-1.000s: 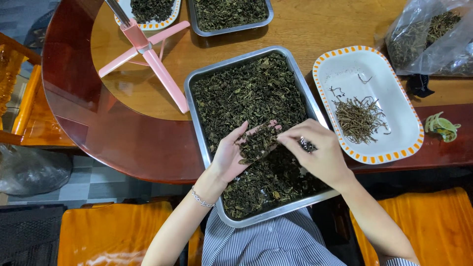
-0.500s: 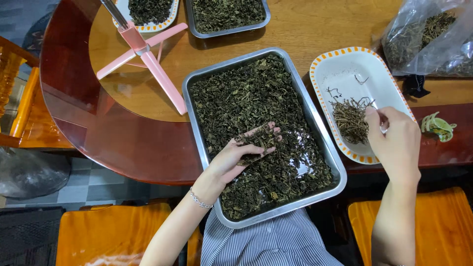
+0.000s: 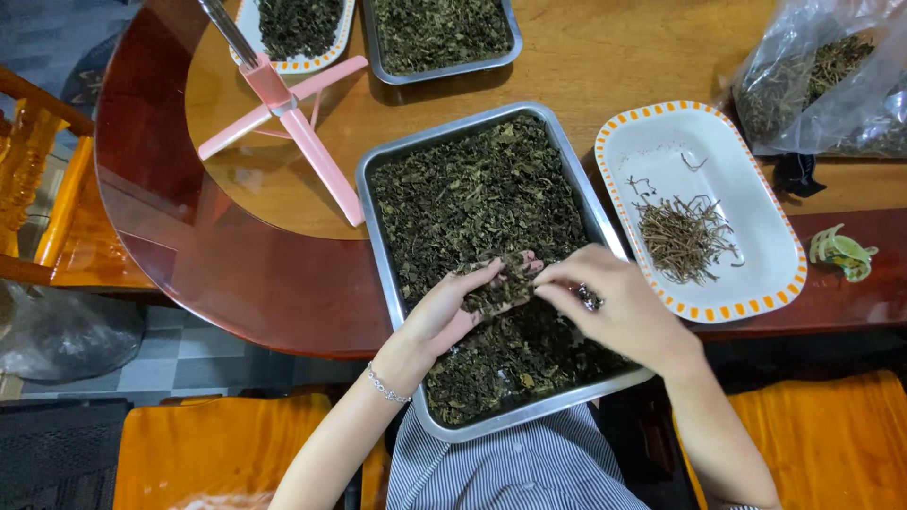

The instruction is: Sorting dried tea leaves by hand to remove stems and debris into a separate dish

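A metal tray [image 3: 380, 246] full of dark dried leaves [image 3: 472, 198] lies at the table's near edge. My left hand [image 3: 453, 312] is palm up over the tray, cupping a small heap of the leaves. My right hand [image 3: 619, 307], with a ring on one finger, reaches in from the right, its fingertips touching that heap. To the right of the tray a white oval dish [image 3: 756, 217] with an orange dashed rim holds a small pile of thin brown stems [image 3: 682, 236].
A pink stand [image 3: 288, 123] rests on the round table [image 3: 246, 274] at left. Another leaf tray [image 3: 444, 38] and leaf dish [image 3: 298, 28] sit at the back. A plastic bag of dried plant matter [image 3: 831, 80] and a green clip [image 3: 843, 251] are at right. Orange chairs flank me.
My right hand has come back from the white dish to the tray and now meets my left hand. My left hand has turned palm up with leaves in it.
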